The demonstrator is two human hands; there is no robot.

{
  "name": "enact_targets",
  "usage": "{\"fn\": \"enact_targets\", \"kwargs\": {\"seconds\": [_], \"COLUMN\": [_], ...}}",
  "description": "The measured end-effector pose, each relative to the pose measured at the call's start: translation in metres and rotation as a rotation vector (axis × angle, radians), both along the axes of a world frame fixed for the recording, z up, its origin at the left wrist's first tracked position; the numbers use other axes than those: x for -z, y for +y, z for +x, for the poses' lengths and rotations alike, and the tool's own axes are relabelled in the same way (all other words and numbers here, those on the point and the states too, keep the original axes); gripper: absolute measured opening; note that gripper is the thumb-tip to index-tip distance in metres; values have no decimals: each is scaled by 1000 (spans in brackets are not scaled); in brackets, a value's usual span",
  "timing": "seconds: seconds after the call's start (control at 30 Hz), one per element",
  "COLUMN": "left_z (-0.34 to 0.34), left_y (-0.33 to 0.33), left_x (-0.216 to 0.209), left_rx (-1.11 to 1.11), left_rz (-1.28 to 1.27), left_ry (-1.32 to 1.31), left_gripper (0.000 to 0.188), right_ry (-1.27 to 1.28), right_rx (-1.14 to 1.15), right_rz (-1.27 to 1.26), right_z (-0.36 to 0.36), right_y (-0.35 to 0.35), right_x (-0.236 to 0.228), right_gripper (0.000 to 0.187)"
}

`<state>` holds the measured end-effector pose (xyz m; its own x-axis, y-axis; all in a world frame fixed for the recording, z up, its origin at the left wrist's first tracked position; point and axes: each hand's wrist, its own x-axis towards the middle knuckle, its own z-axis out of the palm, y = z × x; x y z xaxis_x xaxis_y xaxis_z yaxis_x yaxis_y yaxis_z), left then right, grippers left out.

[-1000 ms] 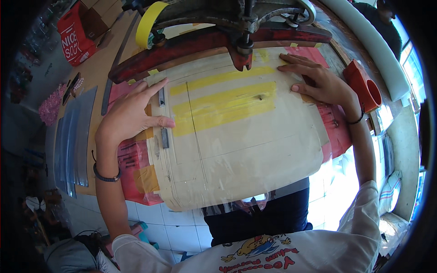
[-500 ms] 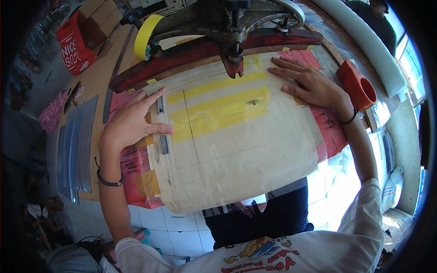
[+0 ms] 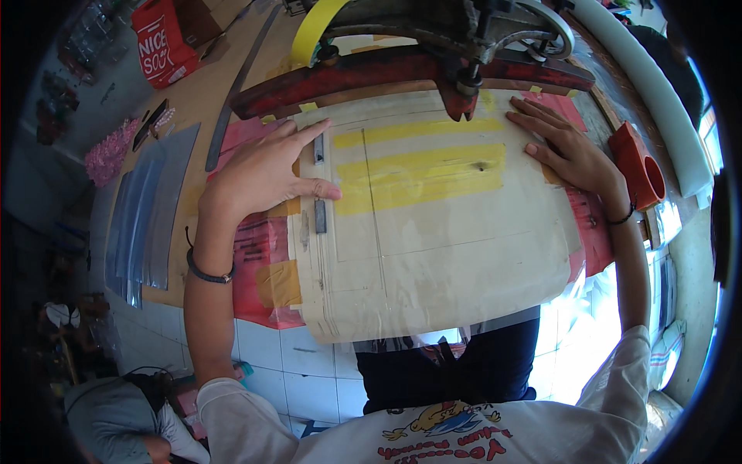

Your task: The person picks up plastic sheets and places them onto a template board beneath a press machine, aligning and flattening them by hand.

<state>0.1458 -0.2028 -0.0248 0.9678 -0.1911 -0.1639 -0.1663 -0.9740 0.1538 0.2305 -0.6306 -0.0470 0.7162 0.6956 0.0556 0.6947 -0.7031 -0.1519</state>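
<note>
A cream sheet (image 3: 448, 251) with strips of yellow tape (image 3: 421, 178) and thin drawn lines lies before me, clear plastic film showing along its near edge. My left hand (image 3: 259, 174) rests on its left edge, thumb and forefinger spread beside two small dark metal strips, of which the nearer one (image 3: 321, 217) lies just below the thumb. At the far right corner my right hand (image 3: 563, 147) lies flat, fingers stretched out. Neither hand grips anything. Red film (image 3: 259, 247) with brown tape shows under the sheet on both sides.
A dark red metal bar (image 3: 340, 87) of a machine spans the far edge, a pointed red piece at its middle. Right stands an orange-red tube-shaped part (image 3: 638, 162). Clear plastic sheets (image 3: 151, 224), a phone (image 3: 151, 124) and a red bag (image 3: 162, 48) lie left. Someone sits lower left.
The whole view has shifted, so the bench and machine appear farther right and slightly higher. Both hands keep much the same places on the sheet. More of the person at lower left shows.
</note>
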Motion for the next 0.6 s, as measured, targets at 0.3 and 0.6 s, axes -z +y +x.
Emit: {"fn": "enact_targets", "kwargs": {"seconds": [0.3, 0.6], "left_z": [1, 2], "left_y": [9, 6], "left_x": [6, 9], "left_rx": [41, 59], "left_rz": [8, -1], "left_ry": [-46, -93], "left_gripper": [109, 106], "right_ry": [-40, -61], "right_rx": [12, 65], "right_rz": [34, 14], "right_z": [3, 3], "right_y": [1, 1], "right_x": [8, 6], "right_gripper": [50, 51]}}
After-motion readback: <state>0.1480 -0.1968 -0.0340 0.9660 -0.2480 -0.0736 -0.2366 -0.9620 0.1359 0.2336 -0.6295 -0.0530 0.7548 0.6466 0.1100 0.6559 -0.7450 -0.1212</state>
